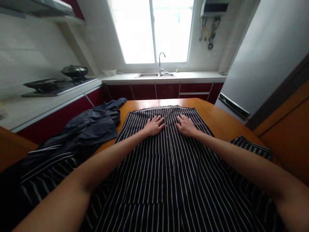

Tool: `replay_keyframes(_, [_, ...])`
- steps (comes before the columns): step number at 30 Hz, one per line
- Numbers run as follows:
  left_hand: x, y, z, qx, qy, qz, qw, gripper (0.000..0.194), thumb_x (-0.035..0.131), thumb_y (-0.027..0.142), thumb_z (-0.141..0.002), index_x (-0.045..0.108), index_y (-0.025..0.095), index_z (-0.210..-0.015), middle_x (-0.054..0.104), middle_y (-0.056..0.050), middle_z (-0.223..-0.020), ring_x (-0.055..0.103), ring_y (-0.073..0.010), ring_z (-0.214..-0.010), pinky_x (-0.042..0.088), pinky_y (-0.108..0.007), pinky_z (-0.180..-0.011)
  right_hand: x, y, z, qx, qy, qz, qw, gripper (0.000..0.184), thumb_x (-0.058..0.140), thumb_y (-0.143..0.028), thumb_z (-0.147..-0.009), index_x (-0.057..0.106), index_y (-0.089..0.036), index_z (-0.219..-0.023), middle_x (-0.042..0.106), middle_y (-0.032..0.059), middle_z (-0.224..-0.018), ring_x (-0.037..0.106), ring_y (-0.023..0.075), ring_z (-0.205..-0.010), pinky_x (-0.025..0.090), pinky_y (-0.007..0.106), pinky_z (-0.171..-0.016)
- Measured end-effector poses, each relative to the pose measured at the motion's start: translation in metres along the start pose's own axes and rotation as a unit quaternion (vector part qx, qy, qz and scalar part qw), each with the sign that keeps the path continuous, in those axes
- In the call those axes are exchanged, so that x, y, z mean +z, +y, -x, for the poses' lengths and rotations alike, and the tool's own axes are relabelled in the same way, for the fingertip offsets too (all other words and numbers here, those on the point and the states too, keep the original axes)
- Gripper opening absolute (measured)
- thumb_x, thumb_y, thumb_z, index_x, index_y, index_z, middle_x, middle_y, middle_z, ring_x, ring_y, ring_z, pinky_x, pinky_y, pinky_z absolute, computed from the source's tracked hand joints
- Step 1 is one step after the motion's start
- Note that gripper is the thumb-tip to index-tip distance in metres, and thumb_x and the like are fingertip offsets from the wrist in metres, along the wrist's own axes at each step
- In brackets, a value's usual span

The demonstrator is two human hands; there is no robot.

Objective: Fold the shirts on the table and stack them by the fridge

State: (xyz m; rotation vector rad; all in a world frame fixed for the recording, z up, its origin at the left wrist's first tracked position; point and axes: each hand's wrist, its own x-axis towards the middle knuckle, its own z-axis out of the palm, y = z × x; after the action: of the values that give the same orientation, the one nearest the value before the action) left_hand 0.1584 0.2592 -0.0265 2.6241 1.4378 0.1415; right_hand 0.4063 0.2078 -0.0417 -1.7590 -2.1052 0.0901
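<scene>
A black shirt with white stripes point(185, 167) lies spread front side up on the wooden table point(212, 119), its hem toward the far edge. Its button placket runs down the middle, and a chest pocket shows to the left of it. My left hand point(154, 125) rests flat on the cloth just left of the buttons, fingers spread. On the other side of the placket, my right hand point(186, 125) also lies flat with its fingers apart. Both sleeves spread out to the sides, partly covered by my forearms.
Dark grey clothing point(96, 119) is heaped at the table's left edge. Beyond stands a counter with a sink point(148, 75) and faucet point(159, 62). Pans point(74, 71) sit on the stove point(60, 87) at left. A refrigerator point(260, 58) stands at right.
</scene>
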Motion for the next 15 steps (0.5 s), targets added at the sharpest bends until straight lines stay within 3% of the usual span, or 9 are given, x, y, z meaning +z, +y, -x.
replay_keyframes(4, [-0.013, -0.044, 0.004, -0.095, 0.010, -0.012, 0.995, 0.071, 0.023, 0.069, -0.098, 0.032, 0.032, -0.158, 0.018, -0.005, -0.168, 0.012, -0.0343, -0.155, 0.008, -0.062, -0.120, -0.008, 0.004, 0.010, -0.005, -0.006, 0.003, 1.000, 0.059, 0.033, -0.049, -0.102, 0.043, -0.017, -0.151, 0.030, 0.0158, -0.163, 0.023, 0.0321, -0.152, 0.021, 0.058, -0.120])
replay_keyframes(7, [-0.028, -0.087, 0.010, -0.175, 0.026, -0.022, 0.984, 0.071, 0.024, 0.066, -0.098, 0.034, 0.028, -0.157, 0.021, -0.008, -0.167, 0.016, -0.0334, -0.154, 0.011, -0.059, -0.121, -0.017, 0.027, 0.012, 0.053, 0.009, 0.018, 0.998, 0.060, 0.028, -0.044, -0.103, 0.043, -0.010, -0.150, 0.030, 0.0194, -0.163, 0.023, 0.0320, -0.152, 0.022, 0.055, -0.121])
replay_keyframes(9, [-0.035, -0.103, 0.013, -0.206, 0.035, -0.026, 0.978, 0.071, 0.023, 0.062, -0.099, 0.035, 0.023, -0.157, 0.023, -0.012, -0.166, 0.018, -0.0339, -0.154, 0.013, -0.059, -0.121, -0.017, 0.040, 0.014, 0.087, -0.006, 0.032, 0.996, 0.060, 0.028, -0.043, -0.103, 0.043, -0.009, -0.151, 0.032, 0.0198, -0.162, 0.025, 0.0317, -0.151, 0.023, 0.053, -0.120])
replay_keyframes(12, [-0.039, -0.098, 0.016, -0.223, 0.048, -0.033, 0.973, 0.072, 0.022, 0.057, -0.101, 0.033, 0.014, -0.157, 0.022, -0.018, -0.165, 0.016, -0.0363, -0.154, 0.010, -0.060, -0.121, -0.013, 0.050, 0.018, 0.076, -0.034, 0.066, 0.994, 0.060, 0.029, -0.043, -0.103, 0.045, -0.009, -0.149, 0.033, 0.0195, -0.161, 0.025, 0.0318, -0.151, 0.022, 0.055, -0.121])
replay_keyframes(15, [-0.029, -0.065, 0.025, -0.151, 0.058, -0.043, 0.986, 0.071, 0.025, 0.056, -0.101, 0.030, 0.016, -0.159, 0.018, -0.012, -0.168, 0.010, -0.0304, -0.156, 0.004, -0.051, -0.124, -0.008, 0.050, 0.022, 0.059, -0.036, 0.094, 0.993, 0.060, 0.028, -0.044, -0.103, 0.046, -0.008, -0.149, 0.033, 0.0199, -0.161, 0.024, 0.0317, -0.152, 0.021, 0.056, -0.120])
